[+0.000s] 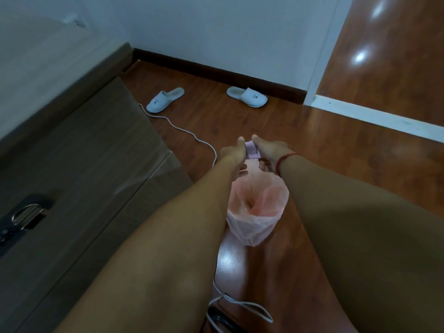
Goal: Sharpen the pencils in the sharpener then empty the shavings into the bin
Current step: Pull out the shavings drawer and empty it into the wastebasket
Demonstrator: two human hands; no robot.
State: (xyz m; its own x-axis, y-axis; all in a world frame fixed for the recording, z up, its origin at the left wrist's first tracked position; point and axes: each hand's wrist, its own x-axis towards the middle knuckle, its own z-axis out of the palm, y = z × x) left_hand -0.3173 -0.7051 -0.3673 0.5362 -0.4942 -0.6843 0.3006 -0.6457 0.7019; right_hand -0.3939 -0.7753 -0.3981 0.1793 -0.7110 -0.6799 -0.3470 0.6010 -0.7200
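Head view: the left hand (231, 153) and the right hand (268, 151) each pinch one side of the pink sharpener (251, 150). The bin (249, 233) stands on the floor (324, 150) just below them, mouth up.

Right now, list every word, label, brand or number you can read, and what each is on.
No text is readable.
Slipper by the cable: small dark mark, too blurred to read.
Slipper by the wall: small dark mark, too blurred to read.
Pink sharpener: no lettering shows.
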